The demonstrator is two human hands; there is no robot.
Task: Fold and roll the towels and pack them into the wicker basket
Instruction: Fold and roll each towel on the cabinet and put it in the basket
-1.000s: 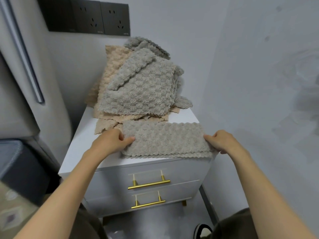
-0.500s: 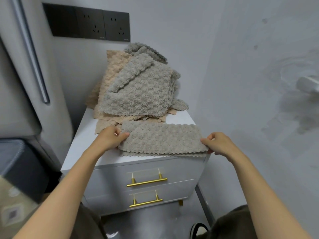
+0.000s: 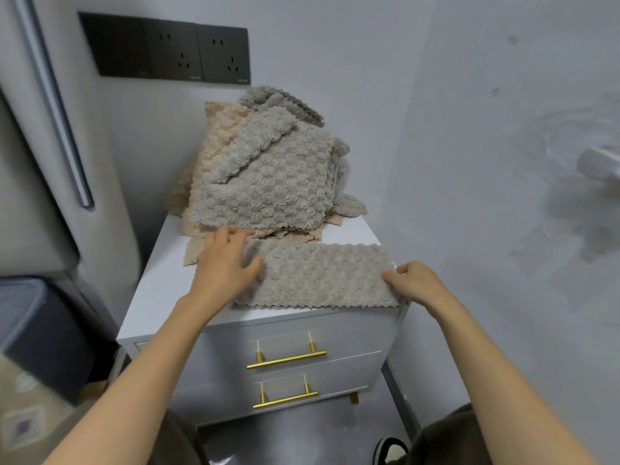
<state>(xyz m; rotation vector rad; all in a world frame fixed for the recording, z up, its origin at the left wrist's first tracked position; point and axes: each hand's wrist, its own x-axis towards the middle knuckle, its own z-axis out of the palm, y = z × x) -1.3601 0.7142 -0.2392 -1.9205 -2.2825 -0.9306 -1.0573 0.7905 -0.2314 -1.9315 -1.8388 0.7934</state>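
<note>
1. We see a white surface (image 3: 161,280), the top of a two-drawer cabinet (image 3: 352,333) with brass handles (image 3: 287,357), set in a corner of pale grey walls. A dark socket panel (image 3: 167,50) is mounted on the wall behind it.
2. The folded towel (image 3: 322,276) is a long grey strip with a bubbled nap and scalloped edges, lying flat along the front edge of the surface. Behind it a pile of towels (image 3: 265,176), grey and beige, leans against the wall.
3. The left hand (image 3: 224,266) rests flat on the strip's left end, fingers spread and straight. The right hand (image 3: 412,283) holds the right end at the corner of the surface. Its curled fingers appear to pinch the edge, though the grip is partly hidden.
</note>
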